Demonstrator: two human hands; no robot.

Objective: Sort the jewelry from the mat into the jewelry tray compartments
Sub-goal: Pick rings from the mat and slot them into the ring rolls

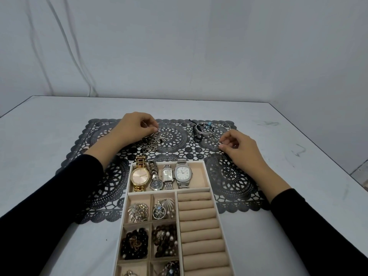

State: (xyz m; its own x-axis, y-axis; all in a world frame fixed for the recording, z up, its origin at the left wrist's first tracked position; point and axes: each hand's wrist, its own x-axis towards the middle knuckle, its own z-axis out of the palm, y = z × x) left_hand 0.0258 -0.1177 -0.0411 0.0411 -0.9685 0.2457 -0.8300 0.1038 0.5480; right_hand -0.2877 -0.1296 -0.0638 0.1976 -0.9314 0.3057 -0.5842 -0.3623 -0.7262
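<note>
Pinching the tangled chain heap (149,139) on the lace mat (173,136) with the left hand (132,127); pinching, as it seems, 1 small ring (220,145) near the bangles (204,129) with the right hand (242,150). Lift the chain heap slowly and straight up, so as not to drag loose strands. Carry the small ring to the ring rolls (197,226) of the jewelry tray (130,177) and press it into 1 slot.

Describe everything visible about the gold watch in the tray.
The gold watch has a round pinkish dial, a bezel that looks stone-studded, and a gold link band. It lies face up at the left end of the tray's wide far compartment, band's far end poking over the wall above the mat. A dark-dialled silver watch lies close on its right.
</note>
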